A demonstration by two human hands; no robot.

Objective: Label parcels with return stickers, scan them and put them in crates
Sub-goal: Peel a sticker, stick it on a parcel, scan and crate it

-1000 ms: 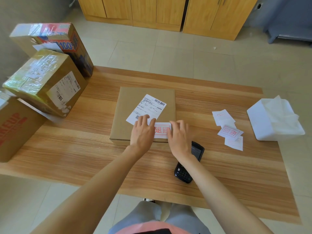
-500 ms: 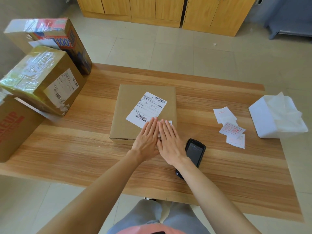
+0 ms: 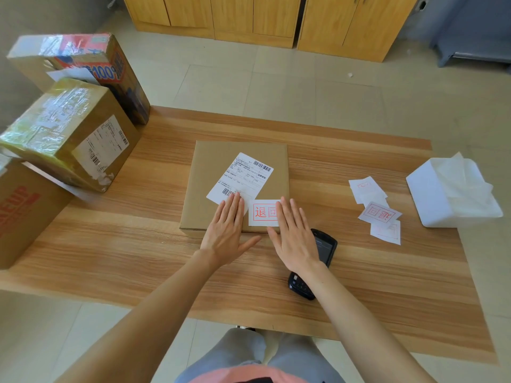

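Pressing flat, fingers straight, the left hand and right hand flank the return sticker on the near edge of the brown parcel; neither grip holds anything. A scanner lies partly under the right wrist. Loose stickers and a white box occupy the wooden worktop; stacked cartons stand left. Tiled floor meets wooden cabinets beyond.

Brown parcel. White label, black stripes. White sticker, red letters. Black scanner. Table light brown, wood stripes.
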